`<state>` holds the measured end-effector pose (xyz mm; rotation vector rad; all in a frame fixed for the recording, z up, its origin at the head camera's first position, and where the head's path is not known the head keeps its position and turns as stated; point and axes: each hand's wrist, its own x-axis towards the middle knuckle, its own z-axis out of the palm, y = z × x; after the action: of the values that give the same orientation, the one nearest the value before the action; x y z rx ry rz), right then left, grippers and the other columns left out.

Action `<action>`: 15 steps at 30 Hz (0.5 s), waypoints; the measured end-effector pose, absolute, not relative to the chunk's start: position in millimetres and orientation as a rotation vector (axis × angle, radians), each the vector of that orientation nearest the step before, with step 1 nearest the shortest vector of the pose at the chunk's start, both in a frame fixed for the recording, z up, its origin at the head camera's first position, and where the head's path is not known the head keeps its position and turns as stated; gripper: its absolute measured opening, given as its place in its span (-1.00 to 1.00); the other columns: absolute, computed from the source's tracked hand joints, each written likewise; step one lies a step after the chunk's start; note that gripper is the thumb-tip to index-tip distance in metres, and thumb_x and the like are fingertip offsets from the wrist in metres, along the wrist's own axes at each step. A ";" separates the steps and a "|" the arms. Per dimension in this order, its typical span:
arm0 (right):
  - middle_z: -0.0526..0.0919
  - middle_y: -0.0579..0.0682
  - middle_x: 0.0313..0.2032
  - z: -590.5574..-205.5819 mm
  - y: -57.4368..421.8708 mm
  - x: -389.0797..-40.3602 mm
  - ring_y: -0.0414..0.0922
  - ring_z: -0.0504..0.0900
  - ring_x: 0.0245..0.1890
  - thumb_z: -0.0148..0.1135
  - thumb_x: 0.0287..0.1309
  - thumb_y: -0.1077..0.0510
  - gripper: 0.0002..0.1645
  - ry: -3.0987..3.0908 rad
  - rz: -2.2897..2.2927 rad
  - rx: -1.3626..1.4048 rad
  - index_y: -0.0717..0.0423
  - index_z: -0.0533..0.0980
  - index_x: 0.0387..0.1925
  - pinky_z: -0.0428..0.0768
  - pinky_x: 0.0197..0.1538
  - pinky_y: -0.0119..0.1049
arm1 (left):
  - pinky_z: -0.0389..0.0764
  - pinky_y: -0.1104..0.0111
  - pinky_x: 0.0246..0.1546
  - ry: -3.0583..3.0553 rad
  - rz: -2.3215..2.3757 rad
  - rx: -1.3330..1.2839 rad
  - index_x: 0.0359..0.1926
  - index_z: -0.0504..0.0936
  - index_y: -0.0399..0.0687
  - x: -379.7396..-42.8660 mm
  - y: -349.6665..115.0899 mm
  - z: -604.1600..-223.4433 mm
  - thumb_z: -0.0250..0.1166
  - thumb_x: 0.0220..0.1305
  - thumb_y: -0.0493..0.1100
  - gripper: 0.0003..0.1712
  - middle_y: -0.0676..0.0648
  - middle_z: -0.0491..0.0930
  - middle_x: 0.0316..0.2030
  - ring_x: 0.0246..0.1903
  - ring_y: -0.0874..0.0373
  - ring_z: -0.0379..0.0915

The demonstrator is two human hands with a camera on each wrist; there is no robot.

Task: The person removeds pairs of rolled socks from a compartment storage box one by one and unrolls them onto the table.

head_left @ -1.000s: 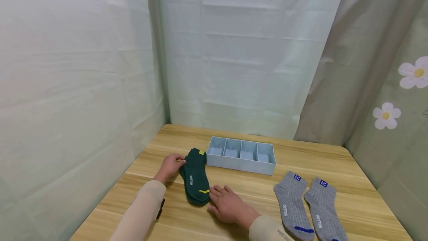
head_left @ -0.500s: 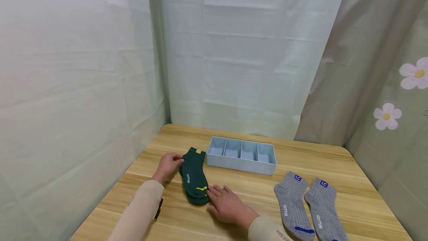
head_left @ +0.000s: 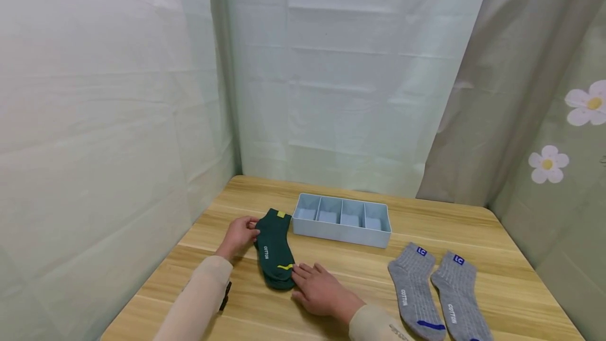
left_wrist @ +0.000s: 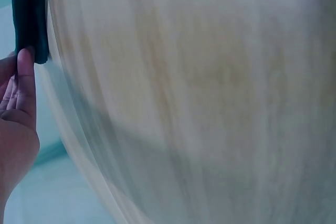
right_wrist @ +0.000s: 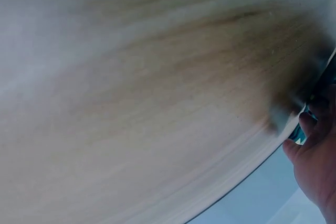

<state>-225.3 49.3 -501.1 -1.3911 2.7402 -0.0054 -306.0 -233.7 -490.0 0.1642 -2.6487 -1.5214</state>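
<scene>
Two dark green socks (head_left: 275, 246) lie stacked on the wooden table, with yellow marks at cuff and toe and white lettering. My left hand (head_left: 239, 237) is at their left edge near the heel; in the left wrist view its thumb and finger pinch the dark green fabric (left_wrist: 30, 19). On the other side, my right hand (head_left: 322, 291) lies palm down with its fingers stretched out, fingertips touching the toe end. At the right edge of the right wrist view that hand (right_wrist: 317, 156) is partly cut off, and little of the socks shows.
Behind the green socks stands a light blue divided box (head_left: 341, 231) with several compartments. Two grey socks (head_left: 416, 291) with blue marks lie side by side at the right of the table (head_left: 350, 264). Pale curtains (head_left: 350, 93) hang behind and at the sides.
The top green sock has shifted slightly left, so it lies more squarely over the lower one. My left hand has moved a little left with it; the right hand has barely moved.
</scene>
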 end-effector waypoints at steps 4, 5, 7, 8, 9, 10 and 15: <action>0.26 -0.08 0.45 -498.7 48.0 -223.9 -0.12 0.23 0.44 -0.10 0.49 -0.21 -0.33 2.747 0.010 -1.394 0.03 0.30 0.44 0.28 0.38 0.01 | 0.68 0.27 -0.34 -2.640 -1.511 0.157 0.14 0.53 -0.42 -304.5 -238.2 -491.2 0.23 0.26 -0.50 -0.60 -0.31 0.59 -0.18 -0.36 0.05 0.57; 0.26 -0.09 0.45 -498.6 47.9 -223.5 -0.12 0.23 0.43 -0.09 0.48 -0.21 -0.33 2.750 0.011 -1.394 0.03 0.30 0.44 0.28 0.37 0.01 | 0.68 0.27 -0.35 -2.636 -1.509 0.156 0.13 0.53 -0.42 -304.0 -240.0 -491.6 0.23 0.25 -0.51 -0.60 -0.31 0.60 -0.18 -0.37 0.05 0.58; 0.26 -0.09 0.45 -497.6 47.5 -222.3 -0.13 0.24 0.43 -0.08 0.48 -0.20 -0.33 2.757 0.017 -1.392 0.02 0.30 0.44 0.29 0.37 0.00 | 0.68 0.26 -0.36 -2.626 -1.503 0.146 0.11 0.53 -0.45 -303.0 -244.0 -491.8 0.24 0.25 -0.51 -0.61 -0.33 0.62 -0.19 -0.40 0.04 0.59; 0.26 -0.10 0.45 -497.7 47.5 -222.0 -0.13 0.24 0.43 -0.08 0.47 -0.21 -0.33 2.759 0.021 -1.393 0.01 0.30 0.44 0.29 0.37 0.00 | 0.68 0.26 -0.36 -2.624 -1.496 0.147 0.11 0.54 -0.45 -302.5 -246.5 -492.2 0.24 0.24 -0.51 -0.61 -0.33 0.62 -0.20 -0.41 0.05 0.60; 0.26 -0.09 0.45 -497.9 47.6 -222.0 -0.12 0.24 0.43 -0.08 0.48 -0.21 -0.33 2.757 0.016 -1.396 0.02 0.30 0.45 0.28 0.37 0.01 | 0.68 0.25 -0.37 -2.622 -1.492 0.145 0.10 0.54 -0.45 -301.8 -249.0 -492.2 0.24 0.24 -0.51 -0.62 -0.32 0.62 -0.21 -0.42 0.05 0.60; 0.26 -0.09 0.45 -497.9 47.7 -221.9 -0.12 0.24 0.43 -0.08 0.48 -0.21 -0.32 2.758 0.017 -1.396 0.02 0.30 0.45 0.28 0.37 0.01 | 0.68 0.25 -0.37 -2.621 -1.483 0.136 0.10 0.53 -0.47 -300.9 -251.8 -492.0 0.24 0.24 -0.51 -0.62 -0.33 0.62 -0.22 -0.44 0.04 0.60; 0.26 -0.09 0.45 -498.2 48.3 -221.1 -0.12 0.24 0.43 -0.07 0.47 -0.22 -0.31 2.764 0.021 -1.401 0.02 0.29 0.45 0.28 0.38 0.00 | 0.68 0.23 -0.38 -2.605 -1.496 0.146 0.10 0.52 -0.50 -296.7 -267.2 -493.7 0.25 0.21 -0.52 -0.60 -0.30 0.60 -0.27 -0.45 0.04 0.59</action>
<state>-221.1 48.3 -498.2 -1.4005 2.7641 0.0210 -296.7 -267.2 -493.7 0.1465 -2.6048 -1.4961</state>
